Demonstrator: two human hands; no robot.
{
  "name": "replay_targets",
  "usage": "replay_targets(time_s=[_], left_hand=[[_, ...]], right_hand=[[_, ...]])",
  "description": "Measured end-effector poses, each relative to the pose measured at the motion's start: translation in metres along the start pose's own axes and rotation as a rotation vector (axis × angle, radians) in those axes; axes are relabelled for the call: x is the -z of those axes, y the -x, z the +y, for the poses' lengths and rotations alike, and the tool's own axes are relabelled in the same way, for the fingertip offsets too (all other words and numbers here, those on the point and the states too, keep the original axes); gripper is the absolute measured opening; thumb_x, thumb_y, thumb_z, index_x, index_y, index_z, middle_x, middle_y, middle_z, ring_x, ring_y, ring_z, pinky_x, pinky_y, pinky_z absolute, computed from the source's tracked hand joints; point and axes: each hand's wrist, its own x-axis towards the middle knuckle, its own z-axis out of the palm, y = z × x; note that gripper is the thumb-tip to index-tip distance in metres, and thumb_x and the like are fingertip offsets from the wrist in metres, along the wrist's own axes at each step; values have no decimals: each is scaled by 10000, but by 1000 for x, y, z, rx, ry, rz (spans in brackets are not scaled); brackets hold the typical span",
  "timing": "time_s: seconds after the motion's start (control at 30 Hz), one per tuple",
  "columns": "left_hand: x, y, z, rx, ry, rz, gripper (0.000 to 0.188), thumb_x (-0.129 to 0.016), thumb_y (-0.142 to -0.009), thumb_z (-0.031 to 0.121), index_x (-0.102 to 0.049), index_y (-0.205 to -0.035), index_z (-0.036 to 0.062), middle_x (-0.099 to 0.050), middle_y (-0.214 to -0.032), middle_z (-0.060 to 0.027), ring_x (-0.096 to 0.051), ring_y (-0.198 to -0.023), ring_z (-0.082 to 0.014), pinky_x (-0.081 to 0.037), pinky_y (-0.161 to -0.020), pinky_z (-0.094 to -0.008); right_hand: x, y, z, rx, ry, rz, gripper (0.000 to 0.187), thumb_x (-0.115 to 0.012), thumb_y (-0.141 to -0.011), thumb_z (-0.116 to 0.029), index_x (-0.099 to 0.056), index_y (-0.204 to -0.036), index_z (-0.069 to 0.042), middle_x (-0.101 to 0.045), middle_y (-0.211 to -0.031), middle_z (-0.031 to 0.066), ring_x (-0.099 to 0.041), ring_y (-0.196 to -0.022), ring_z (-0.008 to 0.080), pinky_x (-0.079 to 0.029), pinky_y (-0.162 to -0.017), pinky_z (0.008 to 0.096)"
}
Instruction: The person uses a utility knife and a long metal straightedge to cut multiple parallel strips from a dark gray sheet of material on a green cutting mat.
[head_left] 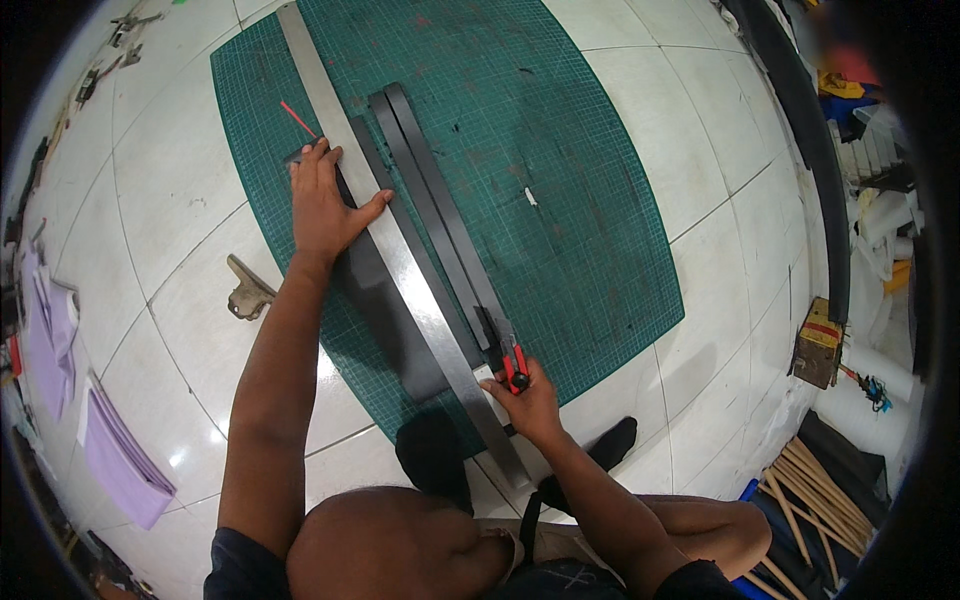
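Observation:
My left hand (330, 210) lies with spread fingers across a long metal ruler (418, 290), pressing it onto a dark grey sheet (388, 325). In my right hand (532, 405) is a red and black utility knife (516, 370), held beside the ruler's near part. Next to the ruler, on its right, long dark grey strips (432, 185) are stacked on a green cutting mat (590, 250). A thin red stick-like piece (298, 118) sits beyond my left fingertips. The knife's tip overlaps the near end of the strips; whether it touches them I cannot tell.
A metal bulldog clip (248, 292) lies on the tiles left of the mat. Folded lilac cloth (125, 460) is at the far left. A small white piece (531, 197) rests on the mat. Wooden sticks (815, 500) and a long black roll (825, 180) are on the right.

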Motion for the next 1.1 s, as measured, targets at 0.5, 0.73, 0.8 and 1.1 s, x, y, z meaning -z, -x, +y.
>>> replay_targets(time_s=[0.5,0.73,0.8,1.1], left_hand=[[2,1,-8,-10,37,11,914,-823,-724,559,-518,-1338,-45,-442,-1466,-263,-332,-1446,-446,-225,-1198,-599],[0,2,-3,34,56,21,774,-787,-779,452,-530,-1322,-35,-459,-1456,-256,-356,-1433,-444,-238,-1192,-602],[-4,2,-5,41,68,33,684,-753,-826,387,-533,-1319,-33,-463,-1456,-249,-361,-1430,-445,-245,-1190,-599],[0,1,0,104,141,-16,553,-714,-869,234,-525,-1325,-16,-452,-1474,-247,-369,-1427,-456,-230,-1197,-597]], right_hand=[[12,-8,-29,-33,-86,-76,441,-835,-850,-238,-567,-1117,-11,-680,-927,75,-664,-809,169,-540,-746,336],[-13,-138,-150,353,-206,30,480,-847,-822,-212,-578,-1158,-1,-680,-907,65,-654,-817,168,-524,-782,323],[-29,-180,-197,378,-156,53,496,-863,-788,-217,-579,-1120,16,-702,-903,96,-682,-832,199,-529,-787,356],[-94,-274,-253,389,118,153,472,-884,-721,-271,-589,-981,-11,-710,-930,197,-701,-878,397,-529,-792,480]])
